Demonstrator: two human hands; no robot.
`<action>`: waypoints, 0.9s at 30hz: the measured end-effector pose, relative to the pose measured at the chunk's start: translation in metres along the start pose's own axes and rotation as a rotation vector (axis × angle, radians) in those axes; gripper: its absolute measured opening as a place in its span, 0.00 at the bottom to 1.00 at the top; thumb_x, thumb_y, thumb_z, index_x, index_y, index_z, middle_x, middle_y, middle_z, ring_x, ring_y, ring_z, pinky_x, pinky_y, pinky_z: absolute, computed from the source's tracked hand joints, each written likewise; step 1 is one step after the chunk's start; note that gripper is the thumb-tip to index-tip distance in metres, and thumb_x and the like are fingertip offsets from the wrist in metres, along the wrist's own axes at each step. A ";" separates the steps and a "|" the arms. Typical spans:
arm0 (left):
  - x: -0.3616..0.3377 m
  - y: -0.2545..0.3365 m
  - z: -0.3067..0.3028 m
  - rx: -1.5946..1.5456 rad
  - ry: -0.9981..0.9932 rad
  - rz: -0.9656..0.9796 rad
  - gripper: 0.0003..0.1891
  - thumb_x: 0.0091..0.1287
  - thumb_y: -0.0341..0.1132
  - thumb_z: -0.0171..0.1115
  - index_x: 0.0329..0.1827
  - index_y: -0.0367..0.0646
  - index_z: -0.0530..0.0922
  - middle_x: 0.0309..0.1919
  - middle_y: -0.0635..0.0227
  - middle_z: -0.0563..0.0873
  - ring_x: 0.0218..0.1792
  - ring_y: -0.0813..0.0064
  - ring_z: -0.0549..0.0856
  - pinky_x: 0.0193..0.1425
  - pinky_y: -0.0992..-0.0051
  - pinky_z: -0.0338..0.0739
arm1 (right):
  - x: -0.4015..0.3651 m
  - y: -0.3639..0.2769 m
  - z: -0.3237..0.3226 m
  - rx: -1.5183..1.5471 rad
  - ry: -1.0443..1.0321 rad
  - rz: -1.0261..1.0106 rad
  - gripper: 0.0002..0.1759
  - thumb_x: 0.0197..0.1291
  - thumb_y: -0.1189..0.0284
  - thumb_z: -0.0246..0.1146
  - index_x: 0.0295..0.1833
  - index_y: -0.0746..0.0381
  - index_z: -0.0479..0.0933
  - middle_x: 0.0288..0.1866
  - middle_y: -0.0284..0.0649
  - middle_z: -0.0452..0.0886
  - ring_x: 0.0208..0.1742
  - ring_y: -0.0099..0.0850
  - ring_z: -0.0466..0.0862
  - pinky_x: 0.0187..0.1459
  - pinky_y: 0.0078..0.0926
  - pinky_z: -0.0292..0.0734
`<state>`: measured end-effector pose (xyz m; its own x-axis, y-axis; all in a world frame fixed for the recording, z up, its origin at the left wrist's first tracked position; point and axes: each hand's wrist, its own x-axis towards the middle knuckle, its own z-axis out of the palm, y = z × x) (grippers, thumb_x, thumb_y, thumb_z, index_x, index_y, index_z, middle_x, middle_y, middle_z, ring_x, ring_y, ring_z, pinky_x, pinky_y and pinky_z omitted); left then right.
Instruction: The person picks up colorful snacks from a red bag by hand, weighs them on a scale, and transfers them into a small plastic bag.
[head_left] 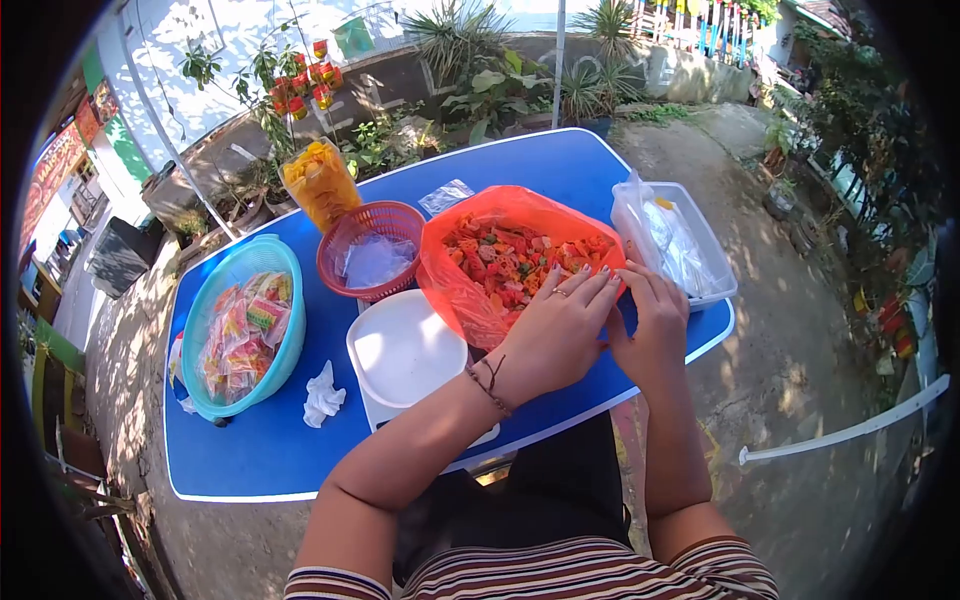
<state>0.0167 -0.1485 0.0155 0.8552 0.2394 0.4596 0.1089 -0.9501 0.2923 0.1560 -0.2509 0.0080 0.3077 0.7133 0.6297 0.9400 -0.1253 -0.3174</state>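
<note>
A red plastic bag (455,285), its mouth spread wide, holds many small red, orange and green snack pieces (520,255). My left hand (568,325) reaches across the bag's near right side, fingers stretched out over the rim and the snack pieces; its thumb is hidden. Right beside it, my right hand (652,318) curls its fingers over the bag's right edge, thumb underneath, and seems to grip the plastic. Left of the bag, a white scale with a square tray (405,350) sits partly under my left forearm.
On the blue table (270,450) stand a teal basket (297,335) of filled packets, a red basket (325,262) with clear bags, and a tub of yellow chips (322,185). A clear container (712,297) holds plastic bags at right. Crumpled tissue (323,395) lies front left.
</note>
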 end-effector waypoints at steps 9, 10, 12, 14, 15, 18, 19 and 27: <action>0.043 0.020 0.031 0.082 -0.070 0.025 0.37 0.62 0.34 0.68 0.75 0.35 0.66 0.75 0.49 0.70 0.75 0.49 0.71 0.80 0.45 0.59 | -0.005 0.049 -0.001 -0.066 -0.024 0.121 0.27 0.59 0.70 0.66 0.65 0.63 0.75 0.66 0.52 0.77 0.65 0.52 0.79 0.72 0.55 0.65; 0.043 0.019 0.031 0.088 -0.069 -0.012 0.37 0.62 0.34 0.67 0.75 0.34 0.65 0.75 0.49 0.70 0.75 0.48 0.70 0.80 0.45 0.59 | -0.005 0.048 0.000 -0.043 -0.009 0.097 0.28 0.58 0.71 0.67 0.65 0.64 0.75 0.66 0.52 0.77 0.65 0.52 0.79 0.70 0.53 0.68; 0.039 0.013 0.033 0.131 -0.070 -0.033 0.38 0.62 0.34 0.65 0.75 0.33 0.63 0.74 0.47 0.71 0.75 0.46 0.70 0.80 0.44 0.60 | -0.005 0.042 0.006 0.011 0.021 0.047 0.29 0.56 0.73 0.67 0.65 0.66 0.74 0.64 0.52 0.78 0.64 0.52 0.79 0.65 0.50 0.73; 0.035 0.007 0.034 0.184 -0.078 -0.060 0.37 0.63 0.35 0.64 0.75 0.33 0.64 0.73 0.47 0.72 0.75 0.46 0.71 0.79 0.43 0.60 | -0.005 0.038 0.012 0.099 0.028 0.016 0.28 0.56 0.75 0.67 0.64 0.67 0.74 0.63 0.53 0.78 0.62 0.54 0.80 0.64 0.49 0.75; 0.034 0.005 0.033 0.193 -0.086 -0.065 0.36 0.63 0.35 0.63 0.75 0.33 0.64 0.73 0.47 0.72 0.74 0.47 0.72 0.79 0.43 0.60 | -0.004 0.036 0.017 0.121 0.030 0.000 0.28 0.56 0.75 0.67 0.64 0.67 0.74 0.63 0.53 0.78 0.62 0.54 0.80 0.63 0.48 0.75; 0.028 -0.004 0.027 0.207 -0.119 -0.096 0.34 0.65 0.34 0.60 0.75 0.33 0.65 0.72 0.47 0.74 0.72 0.51 0.75 0.78 0.42 0.61 | -0.002 0.034 0.029 0.156 0.028 -0.006 0.26 0.57 0.77 0.67 0.63 0.67 0.75 0.63 0.53 0.78 0.61 0.55 0.80 0.63 0.48 0.75; 0.026 -0.005 0.023 0.203 -0.133 -0.108 0.34 0.65 0.33 0.59 0.75 0.33 0.65 0.71 0.47 0.75 0.72 0.52 0.76 0.78 0.42 0.61 | -0.001 0.033 0.032 0.161 0.027 -0.003 0.25 0.57 0.77 0.66 0.62 0.67 0.75 0.63 0.53 0.78 0.61 0.55 0.80 0.64 0.48 0.75; 0.019 -0.048 0.003 0.282 -0.349 -0.315 0.25 0.65 0.32 0.55 0.66 0.43 0.79 0.63 0.56 0.83 0.61 0.57 0.84 0.73 0.50 0.70 | 0.016 0.021 0.027 -0.048 0.049 0.021 0.19 0.59 0.73 0.66 0.57 0.64 0.80 0.55 0.46 0.82 0.57 0.48 0.82 0.58 0.47 0.76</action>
<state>0.0287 -0.0988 0.0079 0.8714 0.4861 0.0670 0.4774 -0.8714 0.1126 0.1766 -0.2237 -0.0076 0.3329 0.6756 0.6578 0.9389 -0.1732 -0.2973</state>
